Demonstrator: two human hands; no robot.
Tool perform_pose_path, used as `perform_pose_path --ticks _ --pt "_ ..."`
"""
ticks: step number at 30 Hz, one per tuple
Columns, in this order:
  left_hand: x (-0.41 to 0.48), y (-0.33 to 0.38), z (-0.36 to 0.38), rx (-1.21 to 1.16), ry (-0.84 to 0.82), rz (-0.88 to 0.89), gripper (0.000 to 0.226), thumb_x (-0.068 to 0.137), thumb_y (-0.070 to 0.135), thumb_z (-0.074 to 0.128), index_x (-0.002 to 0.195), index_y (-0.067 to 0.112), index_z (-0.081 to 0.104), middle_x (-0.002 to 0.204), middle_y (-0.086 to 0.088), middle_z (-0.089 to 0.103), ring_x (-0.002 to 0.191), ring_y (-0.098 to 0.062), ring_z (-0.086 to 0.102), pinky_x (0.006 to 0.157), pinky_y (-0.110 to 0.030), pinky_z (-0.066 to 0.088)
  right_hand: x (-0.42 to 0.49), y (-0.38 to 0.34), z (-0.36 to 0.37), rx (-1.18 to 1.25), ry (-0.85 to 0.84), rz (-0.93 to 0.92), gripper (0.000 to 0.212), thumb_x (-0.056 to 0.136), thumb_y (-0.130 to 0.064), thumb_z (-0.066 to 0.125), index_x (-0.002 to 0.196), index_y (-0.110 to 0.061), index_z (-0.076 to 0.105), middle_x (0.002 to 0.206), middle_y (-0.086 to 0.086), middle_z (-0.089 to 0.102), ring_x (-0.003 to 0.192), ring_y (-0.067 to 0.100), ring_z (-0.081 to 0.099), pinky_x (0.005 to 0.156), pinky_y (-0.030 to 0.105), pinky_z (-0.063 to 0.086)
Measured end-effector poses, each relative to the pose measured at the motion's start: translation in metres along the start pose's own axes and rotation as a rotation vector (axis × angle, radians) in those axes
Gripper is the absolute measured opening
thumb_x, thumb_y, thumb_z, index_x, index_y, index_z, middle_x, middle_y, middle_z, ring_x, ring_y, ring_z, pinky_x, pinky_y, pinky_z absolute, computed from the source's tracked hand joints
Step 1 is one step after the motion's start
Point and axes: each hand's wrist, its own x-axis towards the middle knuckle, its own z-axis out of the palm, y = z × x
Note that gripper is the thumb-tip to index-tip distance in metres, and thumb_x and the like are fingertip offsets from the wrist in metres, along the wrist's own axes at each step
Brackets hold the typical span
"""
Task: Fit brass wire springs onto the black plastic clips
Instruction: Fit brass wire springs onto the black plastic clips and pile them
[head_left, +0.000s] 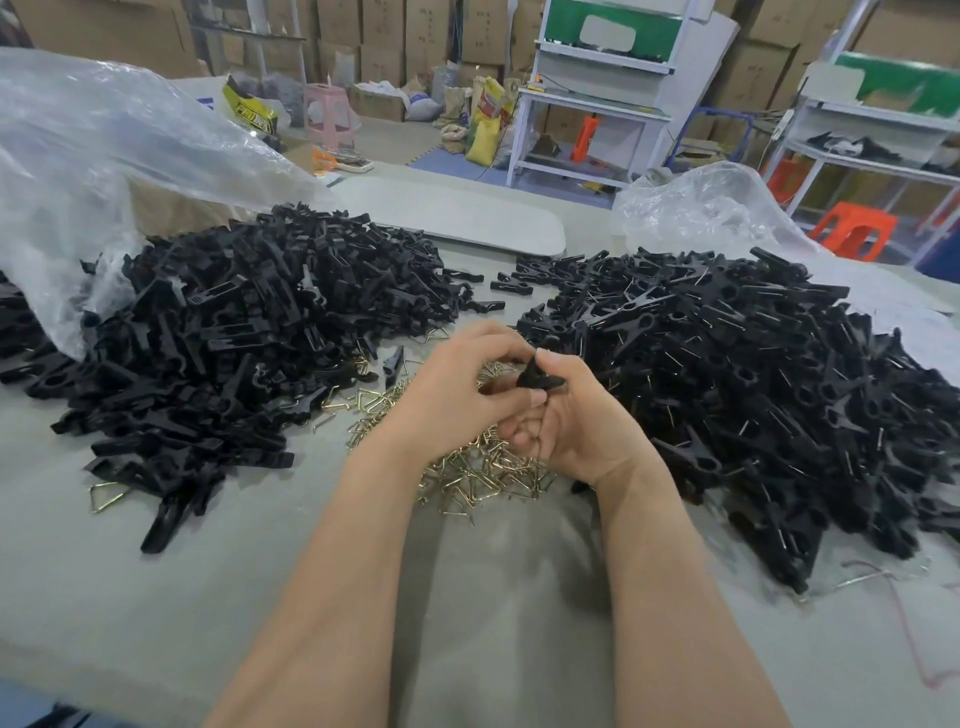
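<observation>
clip (540, 378) is held between both hands, above the brass springs (483, 467); it seems light, stiff and a bit slippery, best taken by its outer ends. left hand (457, 387) pinches its top and right hand (579, 423) is curled round it below. fingers hide the middle, so i cannot tell if a spring sits on it.
</observation>
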Motion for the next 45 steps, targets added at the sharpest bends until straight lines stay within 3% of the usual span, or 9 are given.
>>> perform_pose_path --ticks 6,11,16,21,26,29,35,40,45 --pt "0.000 0.000 -0.002 -0.064 -0.031 -0.030 0.042 0.080 0.024 0.073 0.120 0.026 0.061 0.111 0.015 0.061 0.103 0.006 0.055 0.093 -0.011 0.040 0.007 0.005 -0.001 0.018 0.089 -0.114 0.026 0.064 -0.043 0.070 0.064 -0.017 0.072 0.052 -0.005 0.056 0.037 0.005 0.049 0.037 0.016 0.039" --pt "-0.001 -0.003 -0.003 -0.009 0.000 -0.066 0.037 0.081 0.024 0.073 0.116 0.029 0.063 0.099 0.015 0.064 0.096 0.001 0.057 0.089 -0.017 0.043 0.001 -0.005 -0.003 -0.100 0.090 -0.007 0.078 0.064 -0.076 0.056 0.106 -0.011 0.068 0.080 0.008 0.071 0.074 0.022 0.071 0.064 0.028 0.058" --pt "0.000 -0.006 0.002 0.083 0.004 -0.135 0.056 0.082 0.032 0.070 0.135 0.031 0.049 0.120 0.011 0.049 0.112 -0.003 0.046 0.101 -0.025 0.035 -0.004 -0.022 0.003 -0.448 0.457 -0.159 0.026 0.089 -0.030 0.063 0.089 -0.005 0.067 0.073 0.005 0.069 0.065 0.012 0.065 0.066 0.026 0.057" --pt "0.005 -0.006 -0.014 -0.272 0.755 -0.326 0.037 0.091 0.031 0.059 0.126 0.022 0.051 0.127 0.007 0.048 0.106 -0.001 0.051 0.087 -0.011 0.045 0.004 -0.060 0.010 0.450 0.551 -0.662 0.072 0.089 -0.052 0.053 0.137 0.000 0.036 0.118 0.017 0.061 0.109 0.025 0.063 0.095 0.035 0.051" --pt "0.002 -0.019 -0.030 -0.754 1.217 -0.589 0.014 0.099 0.019 0.041 0.108 0.019 0.052 0.109 0.002 0.056 0.095 -0.006 0.056 0.097 -0.031 0.046 0.061 -0.013 0.060 -1.057 0.506 -0.366 0.045 0.093 -0.011 0.052 0.136 -0.022 0.048 0.130 -0.006 0.055 0.104 0.003 0.056 0.073 0.005 0.043" --pt "0.002 -0.021 -0.034 -0.795 1.297 -0.594 0.015 0.098 0.015 0.039 0.106 0.018 0.051 0.100 0.004 0.054 0.085 -0.004 0.053 0.087 -0.028 0.047 0.093 0.011 0.074 -1.495 0.297 -0.148 0.051 0.089 -0.002 0.051 0.132 -0.029 0.054 0.141 0.003 0.050 0.122 0.021 0.050 0.101 0.028 0.045" --pt "0.002 -0.023 -0.035 -0.840 1.366 -0.600 0.015 0.097 0.015 0.040 0.107 0.019 0.051 0.114 -0.002 0.054 0.087 -0.004 0.054 0.075 -0.018 0.045 0.114 0.013 0.075 -1.635 0.438 -0.155 0.021 0.094 -0.023 0.055 0.114 -0.021 0.063 0.124 0.006 0.057 0.114 0.028 0.051 0.096 0.042 0.043" --pt "0.001 -0.021 -0.036 -0.830 1.392 -0.604 0.017 0.098 0.016 0.040 0.109 0.018 0.052 0.119 -0.002 0.055 0.088 -0.002 0.055 0.074 -0.019 0.045 0.119 0.016 0.084 -1.146 0.503 -0.358 0.019 0.098 -0.029 0.047 0.107 -0.012 0.049 0.096 0.005 0.063 0.086 0.024 0.062 0.080 0.041 0.052" --pt "0.000 -0.018 -0.037 -0.750 1.391 -0.569 0.018 0.098 0.014 0.040 0.110 0.017 0.052 0.120 -0.002 0.056 0.096 -0.006 0.056 0.090 -0.026 0.049 0.136 0.019 0.107 -1.511 0.117 -0.083 0.062 0.096 -0.030 0.050 0.150 -0.025 0.020 0.159 0.013 0.006 0.141 0.037 0.020 0.112 0.046 0.026"
